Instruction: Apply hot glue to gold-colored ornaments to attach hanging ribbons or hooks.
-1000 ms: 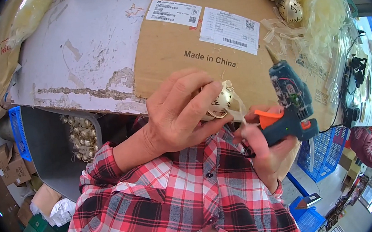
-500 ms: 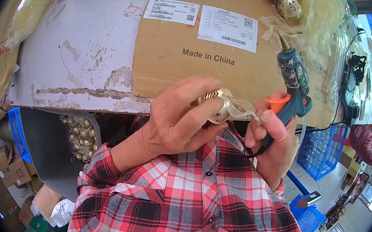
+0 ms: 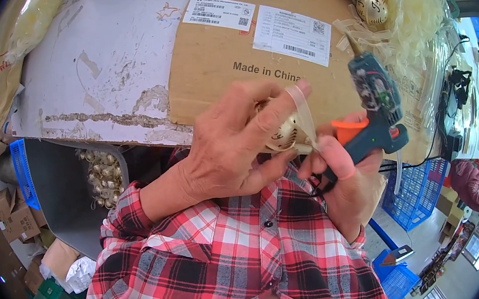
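My left hand (image 3: pixel 235 135) is closed around a shiny cream-gold bell ball (image 3: pixel 284 134) with dark stitch-like markings, in front of my chest. A pale sheer ribbon (image 3: pixel 302 107) runs from the ball over my left index finger and down to my right fingertips. My right hand (image 3: pixel 348 169) grips a dark teal hot glue gun (image 3: pixel 376 98) with an orange trigger, its nozzle pointing up and away. The thumb and fingers of that same hand pinch the ribbon's lower end. My left fingers cover part of the ball.
A flattened cardboard sheet (image 3: pixel 211 52) lies on the worn white table (image 3: pixel 93 60). More gold balls (image 3: pixel 371 7) and pale ribbons (image 3: pixel 406 6) lie at the far right. At left below the table, a grey bin (image 3: pixel 73 192) holds several balls. A blue crate (image 3: pixel 415 188) stands at right, a person (image 3: pixel 473 182) beyond.
My left index finger has lifted and now stretches the ribbon upward. The glue gun has tilted slightly left, and my right fingers have moved closer to the ball.
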`<move>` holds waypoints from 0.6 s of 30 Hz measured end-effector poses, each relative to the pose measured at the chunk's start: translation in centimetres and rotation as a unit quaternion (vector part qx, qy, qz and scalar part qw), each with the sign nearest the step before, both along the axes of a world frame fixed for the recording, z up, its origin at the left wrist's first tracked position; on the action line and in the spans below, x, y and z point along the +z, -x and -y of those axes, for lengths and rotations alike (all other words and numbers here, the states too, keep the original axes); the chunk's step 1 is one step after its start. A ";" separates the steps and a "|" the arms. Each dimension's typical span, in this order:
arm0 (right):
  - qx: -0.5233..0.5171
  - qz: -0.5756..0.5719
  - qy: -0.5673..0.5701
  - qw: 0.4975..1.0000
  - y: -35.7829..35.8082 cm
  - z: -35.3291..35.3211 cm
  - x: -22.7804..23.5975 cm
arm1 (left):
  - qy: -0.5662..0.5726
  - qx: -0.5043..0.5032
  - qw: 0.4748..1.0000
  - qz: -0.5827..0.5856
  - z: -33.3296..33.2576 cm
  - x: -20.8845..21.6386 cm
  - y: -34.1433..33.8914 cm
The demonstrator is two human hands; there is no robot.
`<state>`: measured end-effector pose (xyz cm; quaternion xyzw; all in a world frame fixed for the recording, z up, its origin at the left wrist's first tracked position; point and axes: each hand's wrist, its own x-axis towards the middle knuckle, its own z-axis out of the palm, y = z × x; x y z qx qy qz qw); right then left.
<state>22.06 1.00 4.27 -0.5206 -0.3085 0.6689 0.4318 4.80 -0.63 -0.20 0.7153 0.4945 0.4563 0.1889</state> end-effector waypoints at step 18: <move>0.047 0.214 -0.216 0.952 1.7 -2.3 -1.8 | 0.072 -0.030 0.986 0.149 -1.1 -1.0 0.2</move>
